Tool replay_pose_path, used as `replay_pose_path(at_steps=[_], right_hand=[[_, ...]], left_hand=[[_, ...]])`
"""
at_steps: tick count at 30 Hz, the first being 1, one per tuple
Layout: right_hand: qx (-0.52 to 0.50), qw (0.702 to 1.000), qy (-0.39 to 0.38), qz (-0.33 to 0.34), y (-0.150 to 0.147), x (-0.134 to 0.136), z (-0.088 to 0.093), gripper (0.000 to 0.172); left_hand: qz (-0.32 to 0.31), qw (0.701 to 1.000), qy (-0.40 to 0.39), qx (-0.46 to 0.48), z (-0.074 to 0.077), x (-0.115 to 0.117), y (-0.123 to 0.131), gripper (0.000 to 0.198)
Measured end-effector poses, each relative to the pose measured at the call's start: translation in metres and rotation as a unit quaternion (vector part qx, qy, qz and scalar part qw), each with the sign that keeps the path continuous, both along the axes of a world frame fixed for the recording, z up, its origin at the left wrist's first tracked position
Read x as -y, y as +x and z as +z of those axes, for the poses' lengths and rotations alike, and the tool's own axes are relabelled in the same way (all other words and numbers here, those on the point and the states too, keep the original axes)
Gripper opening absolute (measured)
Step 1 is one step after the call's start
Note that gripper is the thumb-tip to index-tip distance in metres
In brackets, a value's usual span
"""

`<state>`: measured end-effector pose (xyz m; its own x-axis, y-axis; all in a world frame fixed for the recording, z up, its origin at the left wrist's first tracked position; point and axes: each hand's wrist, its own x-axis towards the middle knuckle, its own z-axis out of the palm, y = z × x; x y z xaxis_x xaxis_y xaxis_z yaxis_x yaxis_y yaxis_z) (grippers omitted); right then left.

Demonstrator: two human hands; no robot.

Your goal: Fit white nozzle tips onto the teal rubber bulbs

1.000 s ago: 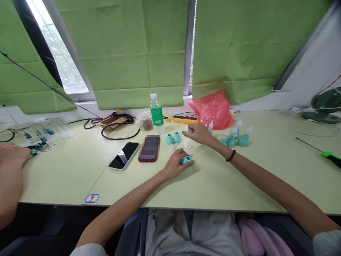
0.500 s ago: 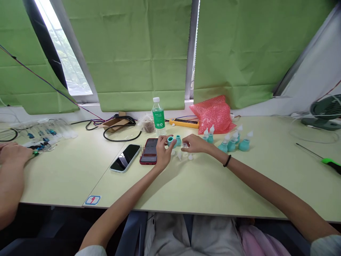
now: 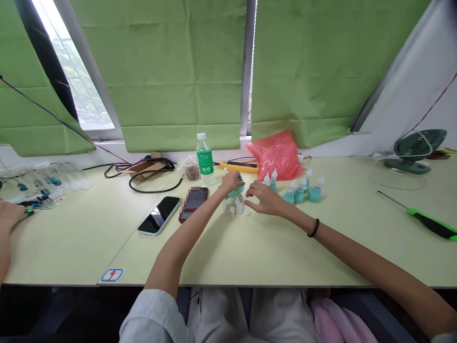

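Observation:
My left hand (image 3: 231,183) is closed around a small teal squeeze bulb (image 3: 240,186), its fingers partly covering it. Just below that hand another teal bulb (image 3: 232,194) shows in part. To the right, my right hand (image 3: 264,198) hovers with thumb and fingers apart and curved, beside a whitish piece too small to make out. Several loose white nozzle tips (image 3: 239,206) lie on the table below and between the hands. Beyond my right hand, several teal bulbs (image 3: 314,194) stand upright with white pointed nozzles on top.
A water bottle (image 3: 204,162), a yellow tool (image 3: 240,166) and a red bubble-wrap bag (image 3: 279,157) stand behind. Two phones lie left, one white-edged (image 3: 159,216). A screwdriver (image 3: 424,221) and a small fan (image 3: 410,150) are at right. Another person's hand (image 3: 10,214) is at far left.
My left hand has moved over to the right-hand bulb of the pair and closed on it. My right hand's fingers have spread from a pinch near a clear piece. The view has shifted right.

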<state>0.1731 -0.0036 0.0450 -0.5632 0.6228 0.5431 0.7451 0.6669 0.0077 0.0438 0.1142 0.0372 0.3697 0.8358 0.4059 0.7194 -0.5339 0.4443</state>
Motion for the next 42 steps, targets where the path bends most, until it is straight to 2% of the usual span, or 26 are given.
replay_pose_path(at_steps=[4, 8, 11, 13, 17, 20, 21, 24, 26, 28, 30, 32, 35, 37, 40, 42], right_hand=[[-0.051, 0.994, 0.044, -0.089, 0.027, -0.006, 0.005, 0.016], [-0.058, 0.978, 0.052, -0.191, 0.042, -0.027, 0.01, 0.033], [-0.037, 0.967, -0.006, -0.251, 0.043, -0.04, 0.01, 0.04], [-0.027, 0.964, -0.056, -0.259, 0.042, -0.045, 0.006, 0.039], [-0.031, 0.967, -0.083, -0.237, 0.041, -0.045, 0.002, 0.026], [-0.056, 0.971, -0.069, -0.222, 0.04, -0.035, 0.011, 0.026], [-0.082, 0.973, -0.063, -0.204, 0.039, -0.029, 0.017, 0.028], [-0.226, 0.967, -0.082, -0.084, 0.032, -0.004, 0.033, 0.034], [-0.323, 0.936, -0.137, 0.003, 0.024, 0.012, 0.037, 0.031], [-0.396, 0.895, -0.196, 0.053, 0.013, 0.024, 0.03, 0.029], [-0.438, 0.866, -0.234, 0.06, 0.004, 0.028, 0.014, 0.027], [-0.448, 0.859, -0.243, 0.045, -0.002, 0.026, -0.005, 0.026], [-0.438, 0.857, -0.267, 0.051, -0.005, 0.021, -0.028, 0.039], [-0.462, 0.833, -0.301, 0.047, -0.004, 0.019, -0.035, 0.045], [-0.497, 0.782, -0.373, 0.041, -0.002, 0.017, -0.035, 0.046], [-0.484, 0.773, -0.41, 0.026, 0.0, 0.014, -0.034, 0.046]], left_hand=[[-0.011, 0.999, -0.018, -0.033, -0.007, -0.003, 0.004, 0.026], [-0.012, 0.999, -0.011, -0.045, -0.006, -0.004, 0.005, 0.028], [-0.019, 0.998, -0.023, -0.063, -0.006, -0.005, 0.003, 0.027], [-0.024, 0.997, -0.029, -0.07, -0.006, -0.004, 0.0, 0.028], [-0.022, 0.998, -0.001, -0.052, 0.0, 0.01, -0.004, 0.04], [-0.021, 0.999, 0.045, -0.011, 0.008, 0.037, -0.008, 0.034], [-0.04, 0.996, 0.074, 0.029, 0.011, 0.049, -0.01, 0.032], [-0.114, 0.982, 0.117, 0.099, 0.018, 0.09, -0.017, 0.033], [-0.144, 0.978, 0.1, 0.11, 0.019, 0.115, -0.021, 0.042], [-0.172, 0.979, 0.054, 0.1, 0.015, 0.132, -0.025, 0.043], [-0.186, 0.979, 0.013, 0.079, 0.004, 0.14, -0.027, 0.027], [-0.159, 0.984, -0.018, 0.082, -0.009, 0.141, -0.028, 0.027], [-0.154, 0.983, -0.052, 0.087, -0.025, 0.141, -0.028, 0.03], [-0.174, 0.977, -0.075, 0.1, -0.028, 0.142, -0.027, 0.032], [-0.209, 0.96, -0.121, 0.139, -0.027, 0.148, -0.025, 0.035], [-0.233, 0.946, -0.154, 0.166, -0.025, 0.151, -0.024, 0.035]])
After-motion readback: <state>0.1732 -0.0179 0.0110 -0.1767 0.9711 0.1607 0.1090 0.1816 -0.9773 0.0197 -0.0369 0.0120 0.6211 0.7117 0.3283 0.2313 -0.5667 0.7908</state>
